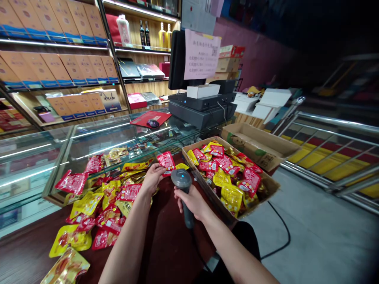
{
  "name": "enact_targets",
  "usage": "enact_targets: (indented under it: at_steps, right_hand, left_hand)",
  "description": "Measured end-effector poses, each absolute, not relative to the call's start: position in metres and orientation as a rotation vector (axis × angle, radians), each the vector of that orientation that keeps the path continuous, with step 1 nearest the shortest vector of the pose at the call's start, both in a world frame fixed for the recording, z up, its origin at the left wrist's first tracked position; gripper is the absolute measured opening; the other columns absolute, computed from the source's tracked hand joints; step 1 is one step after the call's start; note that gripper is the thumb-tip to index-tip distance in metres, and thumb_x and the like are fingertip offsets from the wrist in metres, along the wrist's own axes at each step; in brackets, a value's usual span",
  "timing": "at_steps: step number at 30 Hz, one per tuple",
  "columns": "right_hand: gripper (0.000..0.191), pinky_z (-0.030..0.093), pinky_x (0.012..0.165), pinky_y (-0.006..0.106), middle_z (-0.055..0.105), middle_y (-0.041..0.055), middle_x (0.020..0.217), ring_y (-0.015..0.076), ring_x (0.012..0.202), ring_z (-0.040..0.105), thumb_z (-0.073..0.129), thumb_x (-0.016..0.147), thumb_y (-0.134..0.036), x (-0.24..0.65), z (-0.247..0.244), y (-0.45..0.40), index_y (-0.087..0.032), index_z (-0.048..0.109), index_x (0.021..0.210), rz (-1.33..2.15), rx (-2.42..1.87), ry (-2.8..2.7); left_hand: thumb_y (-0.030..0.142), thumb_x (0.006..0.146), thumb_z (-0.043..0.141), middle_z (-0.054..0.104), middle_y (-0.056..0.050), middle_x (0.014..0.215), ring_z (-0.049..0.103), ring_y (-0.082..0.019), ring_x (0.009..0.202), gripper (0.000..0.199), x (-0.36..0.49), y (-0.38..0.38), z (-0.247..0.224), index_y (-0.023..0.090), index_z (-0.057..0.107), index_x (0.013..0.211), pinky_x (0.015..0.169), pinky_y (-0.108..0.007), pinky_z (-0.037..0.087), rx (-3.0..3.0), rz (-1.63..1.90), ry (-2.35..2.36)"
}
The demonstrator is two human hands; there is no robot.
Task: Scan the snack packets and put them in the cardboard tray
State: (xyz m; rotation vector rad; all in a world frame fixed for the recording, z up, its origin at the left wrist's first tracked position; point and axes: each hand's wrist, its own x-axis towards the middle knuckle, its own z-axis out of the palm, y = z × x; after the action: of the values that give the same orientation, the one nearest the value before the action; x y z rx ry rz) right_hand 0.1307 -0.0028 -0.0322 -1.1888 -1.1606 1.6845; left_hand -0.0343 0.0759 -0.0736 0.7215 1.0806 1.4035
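Wraps fingers of the right hand around a smooth, dark, round-topped scanner. Pinches a shiny, flat red packet in fingertips of the left hand, near a brown cardboard box heaped with crinkly red and yellow packets.

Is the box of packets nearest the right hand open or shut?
Open: nothing covers the top of the cardboard box, and the red and yellow packets heaped inside show plainly.
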Motion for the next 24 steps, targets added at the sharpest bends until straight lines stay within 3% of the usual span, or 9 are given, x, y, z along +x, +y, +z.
enact_targets:
  at_steps: [5, 12, 24]
  right_hand:
    - [0.015, 0.035, 0.034, 0.020, 0.047, -0.0059, 0.038, 0.0088, 0.030, 0.042, 0.058, 0.072, -0.031, 0.127, -0.039, -0.007, -0.017, 0.054, 0.066, 1.608, -1.235, -1.322]
    - [0.021, 0.034, 0.034, 0.020, 0.048, -0.0039, 0.036, 0.0095, 0.029, 0.044, 0.059, 0.074, -0.034, 0.119, -0.041, -0.010, -0.017, 0.057, 0.062, 1.582, -1.286, -1.355]
    - [0.025, 0.033, 0.033, 0.019, 0.046, -0.0052, 0.035, 0.0088, 0.028, 0.042, 0.058, 0.074, -0.037, 0.113, -0.039, -0.009, -0.017, 0.053, 0.060, 1.587, -1.244, -1.316]
  left_hand:
    - [0.022, 0.067, 0.076, 0.066, -0.004, 0.094, 0.065, -0.013, 0.081, 0.038, -0.030, 0.080, -0.060, 0.018, 0.057, 0.100, 0.074, -0.026, 0.052, 0.717, 1.408, 0.832]
    - [0.024, 0.066, 0.078, 0.068, -0.005, 0.088, 0.065, -0.011, 0.072, 0.035, -0.030, 0.086, -0.061, 0.015, 0.063, 0.096, 0.069, -0.023, 0.053, 0.688, 1.362, 0.937]
    - [0.030, 0.073, 0.071, 0.071, -0.007, 0.088, 0.068, -0.018, 0.078, 0.036, -0.029, 0.089, -0.057, 0.014, 0.065, 0.105, 0.061, -0.023, 0.053, 0.718, 1.376, 0.957]
